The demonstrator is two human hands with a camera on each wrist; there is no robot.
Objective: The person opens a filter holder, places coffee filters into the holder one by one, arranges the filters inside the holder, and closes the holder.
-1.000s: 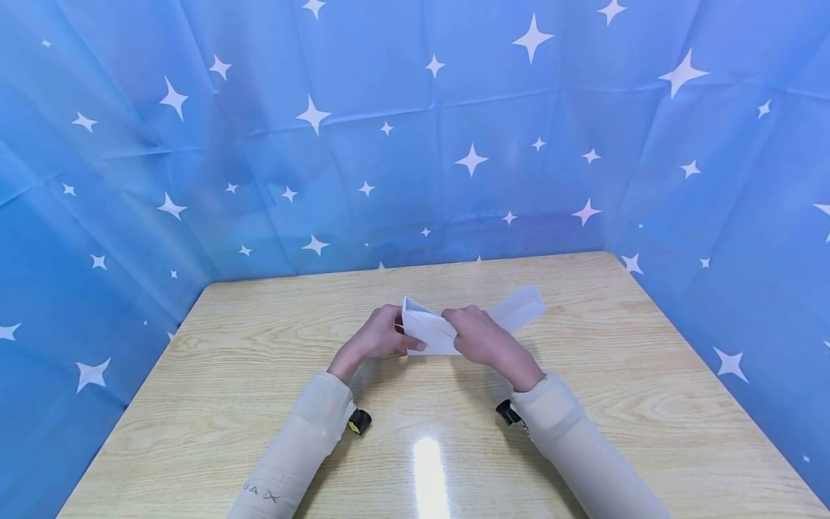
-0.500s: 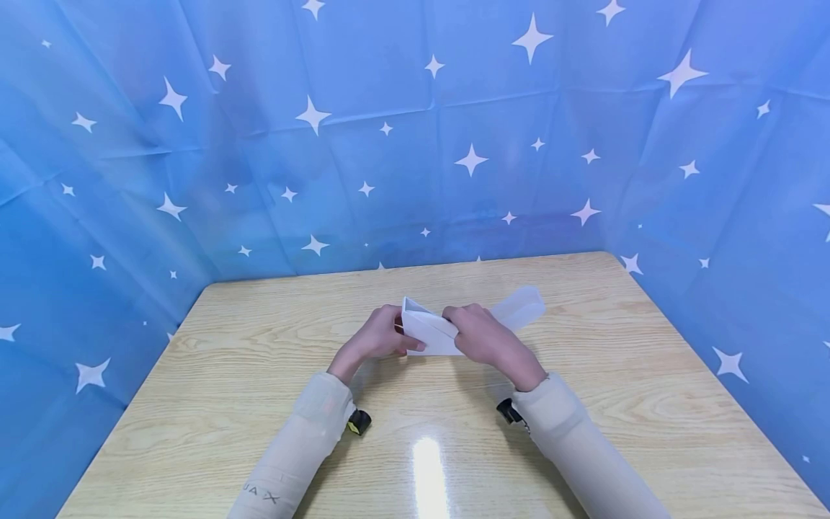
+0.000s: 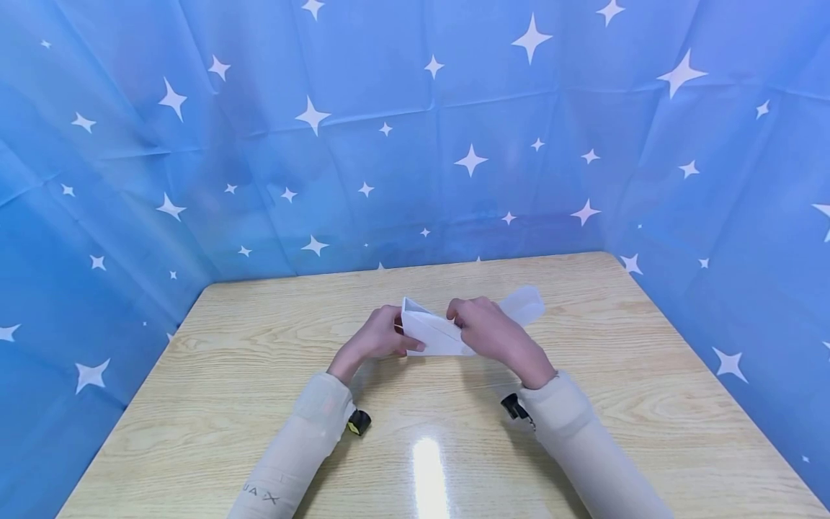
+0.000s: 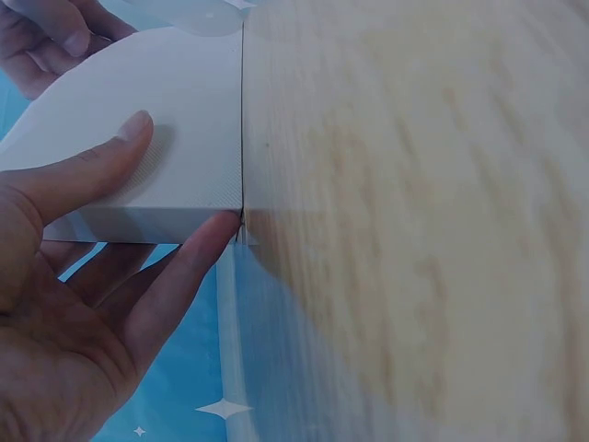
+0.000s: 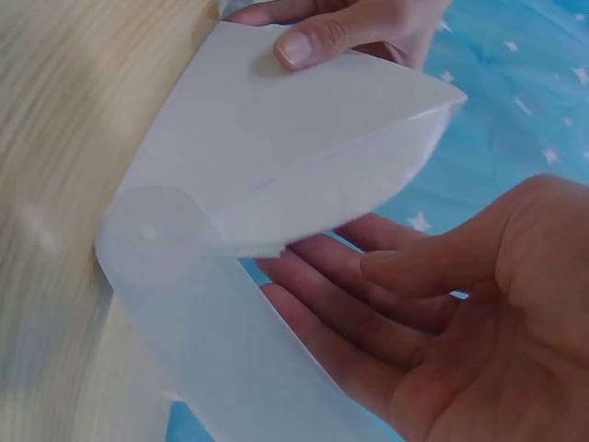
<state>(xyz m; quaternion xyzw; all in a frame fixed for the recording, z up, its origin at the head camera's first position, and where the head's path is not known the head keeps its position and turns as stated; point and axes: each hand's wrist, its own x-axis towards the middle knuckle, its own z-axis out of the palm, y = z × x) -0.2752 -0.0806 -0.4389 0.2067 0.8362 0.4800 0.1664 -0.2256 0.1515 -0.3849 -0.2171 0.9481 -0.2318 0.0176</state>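
A white box (image 3: 433, 336) with a slanting, curved top edge stands on the table. A frosted translucent cover (image 3: 525, 305) extends from its right end, joined at a round corner in the right wrist view. My left hand (image 3: 375, 333) grips the box's left end, its thumb flat on the near wall and its fingers around the end face. My right hand (image 3: 496, 330) is at the box's right part with fingers loosely bent. In the right wrist view, those fingers (image 5: 350, 313) lie beside the curved rim and partly behind the cover; whether they touch is unclear.
The wood-grain table (image 3: 259, 404) ends in front of a blue curtain (image 3: 363, 144) with white stars, which also runs along both sides. Small black wrist devices (image 3: 359, 422) hang from both sleeves. A bright light reflection lies on the near tabletop.
My right hand has shifted slightly right, off the box's sloping top edge, and its fingers have loosened. The left hand, box and cover stay where they were.
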